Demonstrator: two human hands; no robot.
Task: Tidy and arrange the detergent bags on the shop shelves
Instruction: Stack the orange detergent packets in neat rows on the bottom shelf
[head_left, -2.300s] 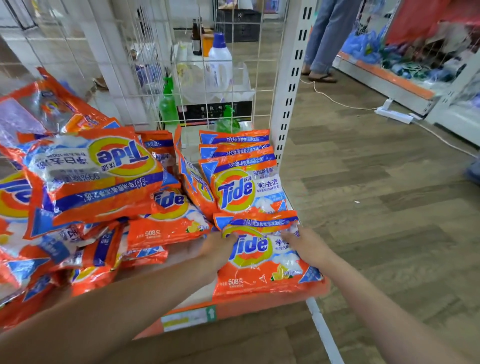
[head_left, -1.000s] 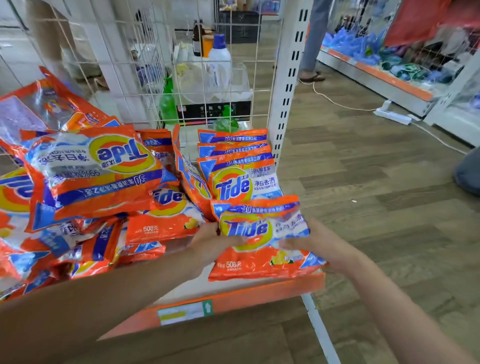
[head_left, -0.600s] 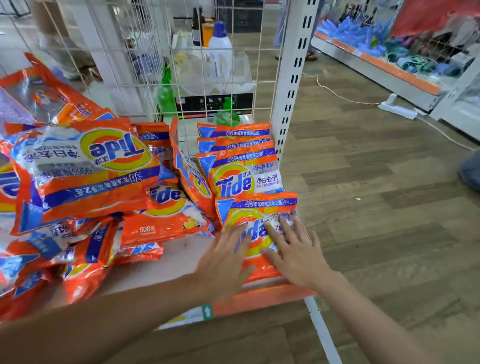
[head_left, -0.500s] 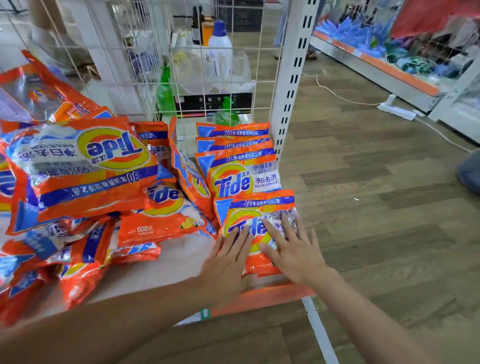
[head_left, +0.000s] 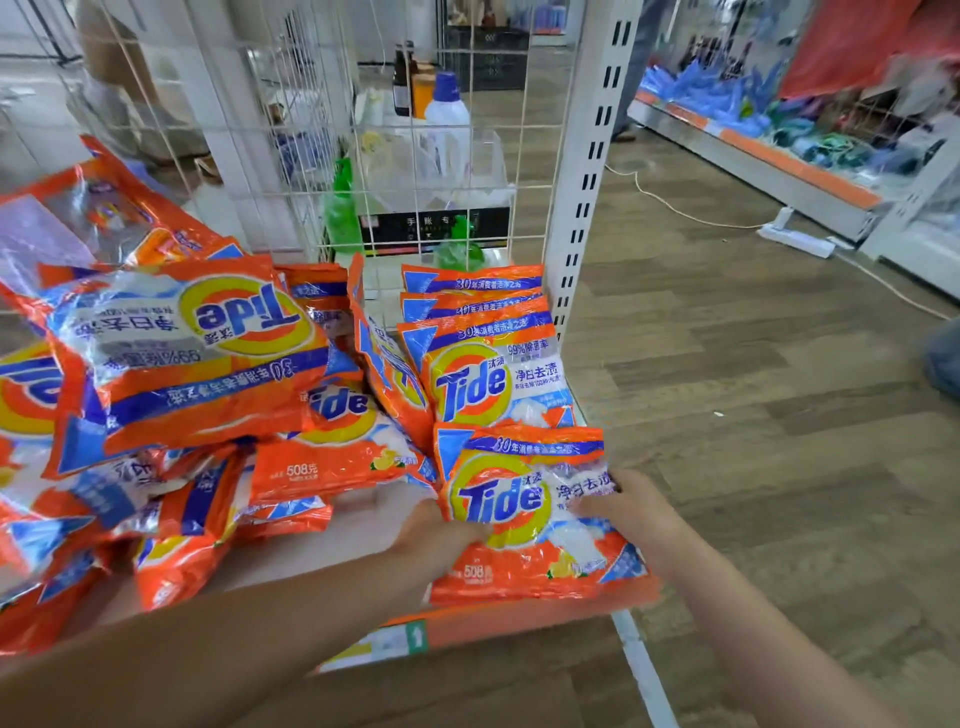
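An orange Tide detergent bag (head_left: 519, 509) lies at the front right corner of the low shelf (head_left: 519, 621). My left hand (head_left: 441, 535) grips its left edge and my right hand (head_left: 623, 512) grips its right edge, thumbs on top. Behind it stands a neat row of upright Tide bags (head_left: 493, 374) against the white upright post (head_left: 587, 156). To the left lies a jumbled heap of Tide bags (head_left: 182, 364), one upside down on top.
A wire grid panel (head_left: 415, 130) backs the shelf, with bottles (head_left: 447, 119) behind it. Wooden floor (head_left: 753, 415) stretches to the right. Another low shelf (head_left: 753, 150) with blue goods runs along the far right, with a power strip (head_left: 795, 239) and cable on the floor.
Half a second ago both hands pressed flat on the front bag. Now they hold its two side edges, and the bag sits closer to the shelf's front edge, its face fully showing.
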